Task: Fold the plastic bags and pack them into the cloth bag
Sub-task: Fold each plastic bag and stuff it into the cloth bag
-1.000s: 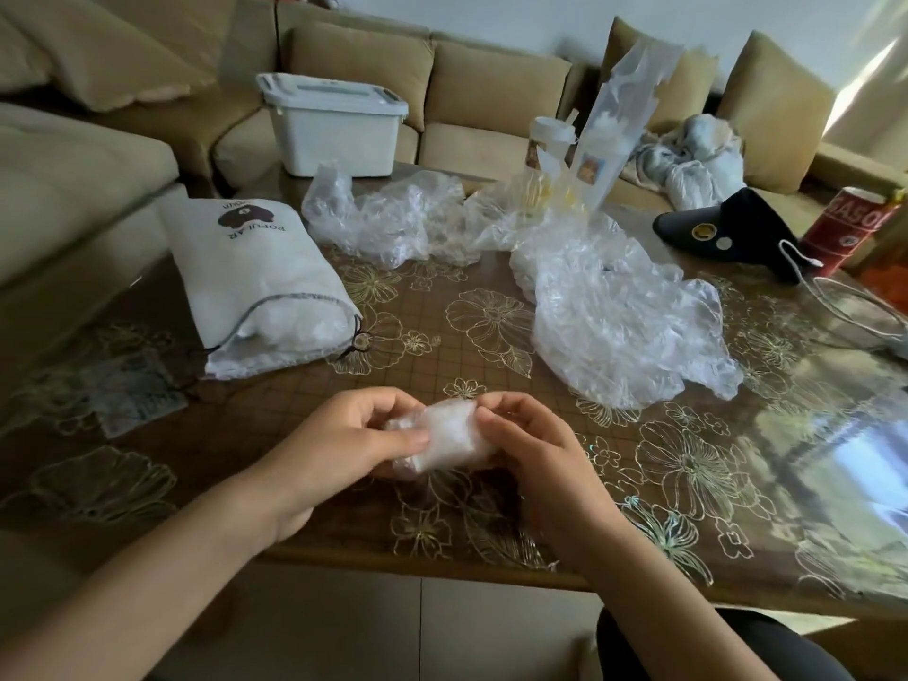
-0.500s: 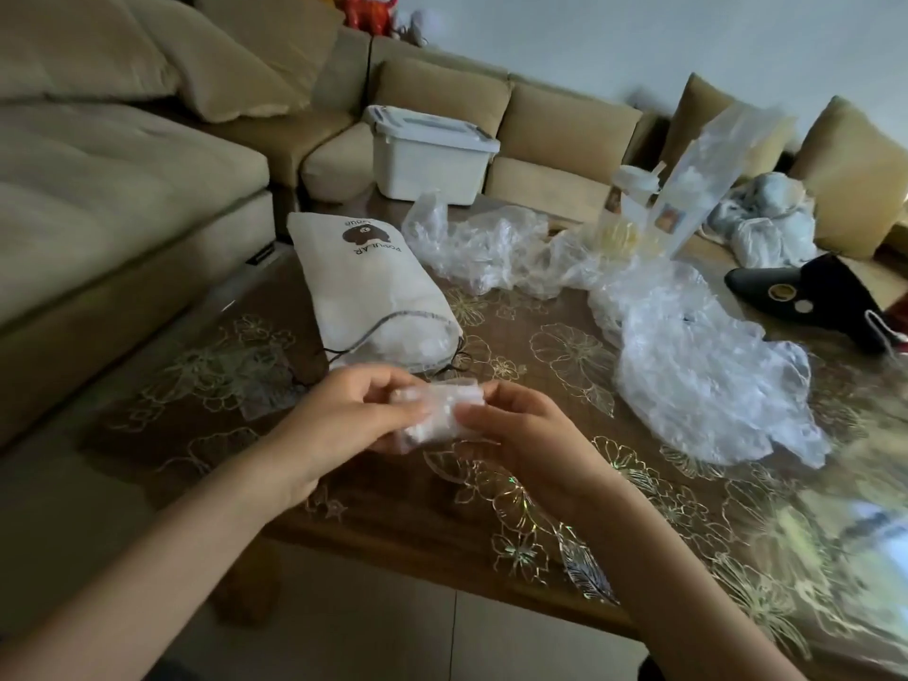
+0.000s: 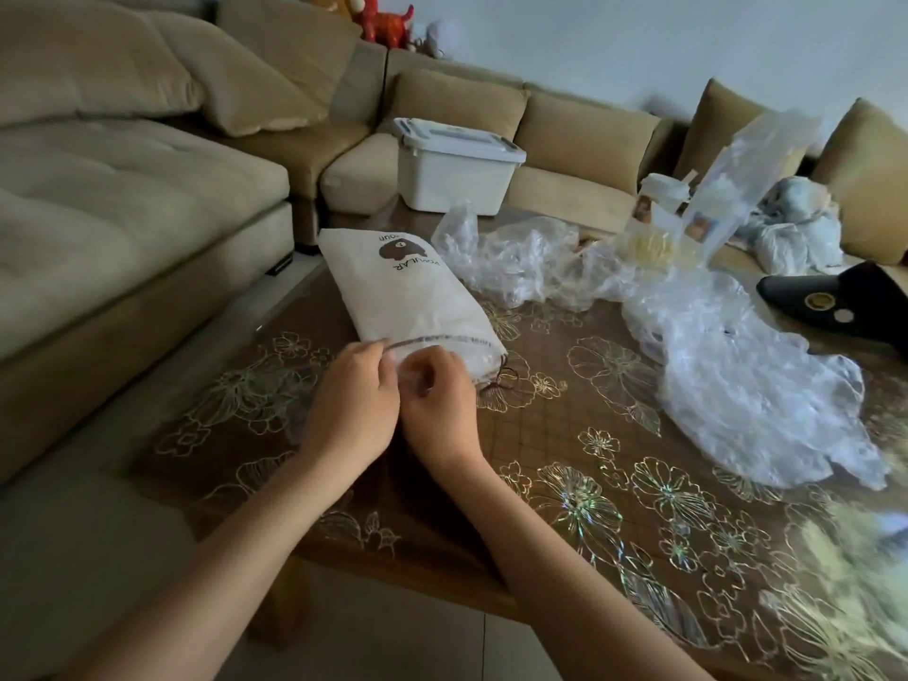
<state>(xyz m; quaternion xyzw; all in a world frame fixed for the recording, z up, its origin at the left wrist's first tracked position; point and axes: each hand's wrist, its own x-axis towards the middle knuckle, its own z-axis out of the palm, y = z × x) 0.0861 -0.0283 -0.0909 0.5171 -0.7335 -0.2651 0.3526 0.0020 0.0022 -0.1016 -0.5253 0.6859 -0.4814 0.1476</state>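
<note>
Both my hands are meeting at the drawstring mouth of the white cloth bag point(image 3: 408, 292), which is lying on the bench point(image 3: 565, 464). My left grip point(image 3: 351, 403) is pinching the mouth's hem; my right grip point(image 3: 437, 405) is closing around a folded plastic bag point(image 3: 410, 376) there. Loose plastic bags point(image 3: 737, 371) are lying right of the cloth bag.

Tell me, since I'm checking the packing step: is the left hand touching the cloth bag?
Touching. The head view shows the left hand with its fingertips on the drawstring rim of the cloth bag, at its open mouth, no gap visible.
</note>
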